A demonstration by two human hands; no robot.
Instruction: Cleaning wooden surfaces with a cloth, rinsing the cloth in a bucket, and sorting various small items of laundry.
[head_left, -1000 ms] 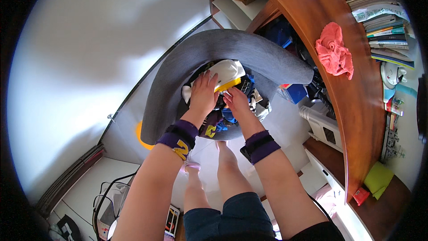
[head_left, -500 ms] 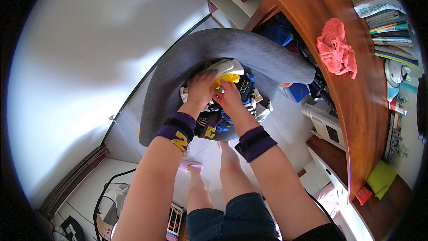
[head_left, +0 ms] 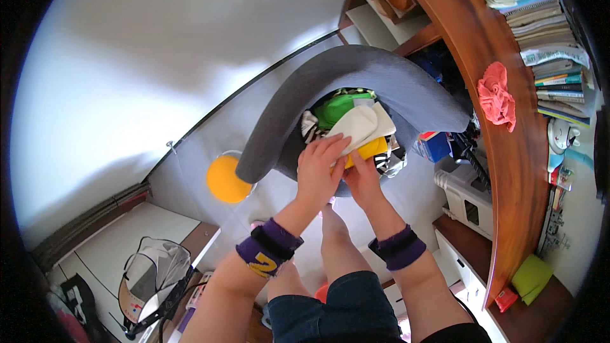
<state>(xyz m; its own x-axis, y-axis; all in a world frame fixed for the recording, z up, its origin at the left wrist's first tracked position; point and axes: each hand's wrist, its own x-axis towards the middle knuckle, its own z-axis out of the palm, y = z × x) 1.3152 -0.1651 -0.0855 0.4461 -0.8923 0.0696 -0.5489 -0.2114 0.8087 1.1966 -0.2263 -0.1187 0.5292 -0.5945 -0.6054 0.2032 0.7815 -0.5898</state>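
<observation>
A grey rounded armchair [head_left: 362,63] stands in front of me with a pile of small fabric pieces on its seat. My left hand [head_left: 319,170] grips the near end of a white, sock-like cloth [head_left: 357,123], its fingers lying over the fabric. Close beside it, my right hand [head_left: 364,183] pinches the near edge of a yellow cloth [head_left: 373,148] under the white one. The two hands almost touch; their thumb tips are partly hidden. Behind the white cloth lies a bright green cloth [head_left: 333,112], and black-and-white striped fabric [head_left: 309,126] shows at the pile's left.
Left of the chair is a round yellow-topped object [head_left: 229,179] on the floor. A curved wooden desk [head_left: 470,32] runs along the right, with a coral cloth [head_left: 497,96] and books [head_left: 546,63] on it. A white wall [head_left: 159,44] rises at left.
My view has shifted left, bringing the yellow-topped object into sight. The white and yellow cloths now lie spread out over the pile, with the green cloth uncovered; both hands have drawn nearer to me.
</observation>
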